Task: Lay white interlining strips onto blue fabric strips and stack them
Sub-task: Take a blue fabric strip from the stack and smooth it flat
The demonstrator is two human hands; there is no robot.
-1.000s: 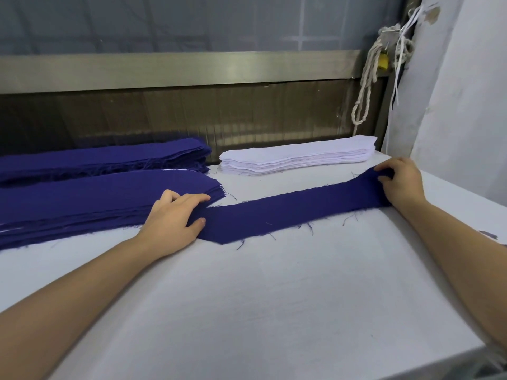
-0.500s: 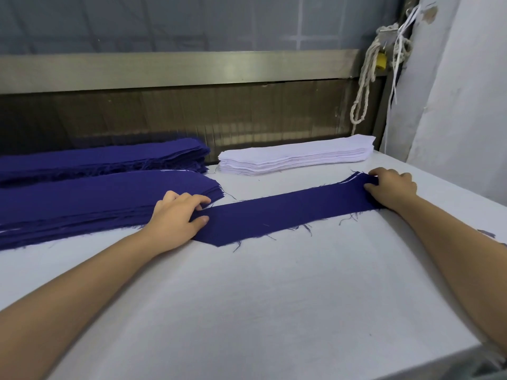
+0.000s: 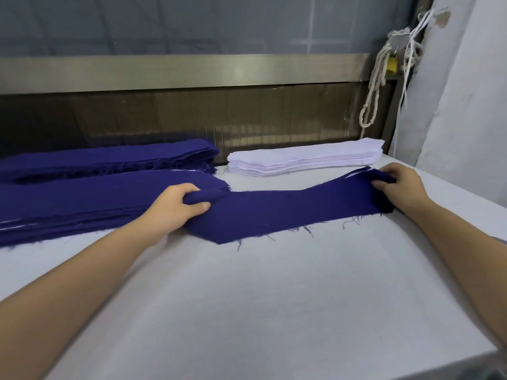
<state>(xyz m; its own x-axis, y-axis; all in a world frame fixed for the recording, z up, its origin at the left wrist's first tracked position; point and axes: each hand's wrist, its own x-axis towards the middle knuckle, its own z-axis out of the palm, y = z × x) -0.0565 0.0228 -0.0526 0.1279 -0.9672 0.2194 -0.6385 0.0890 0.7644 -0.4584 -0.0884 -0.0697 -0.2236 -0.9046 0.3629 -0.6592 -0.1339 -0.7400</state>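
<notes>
The blue fabric strip (image 3: 288, 209) stretched across the white table (image 3: 274, 297) from left to right, held at both ends. The left hand (image 3: 175, 208) gripped its left end, fingers curled over the top and thumb pressed in from the near side, so the cloth bunched into a roll there, right at the right-hand end of the near blue stack (image 3: 82, 198). The right hand (image 3: 400, 187) pinched the right end, fingers curled together on the cloth. A thin sliver of white showed along the far edge of the strip just beside that hand. The strip's near edge was frayed, with loose threads trailing on the table.

A yellow tag (image 3: 391, 64) hung among the cords at the far right; any writing on it was too small to tell.

Behind the near stack lay a second blue stack (image 3: 109, 157), against the back of the table. To its right, beyond the held strip and apart from it, sat the white interlining stack (image 3: 304, 157), neatly piled. A metal rail (image 3: 192, 71) ran along the back above a dark slatted panel (image 3: 192, 116). A knotted rope (image 3: 375, 86) and some white strings (image 3: 411, 50) dangled from a post at the far right, next to a pale wall (image 3: 466, 105). Both forearms reached in from the near corners, and nothing lay between the hands and the interlining pile.
</notes>
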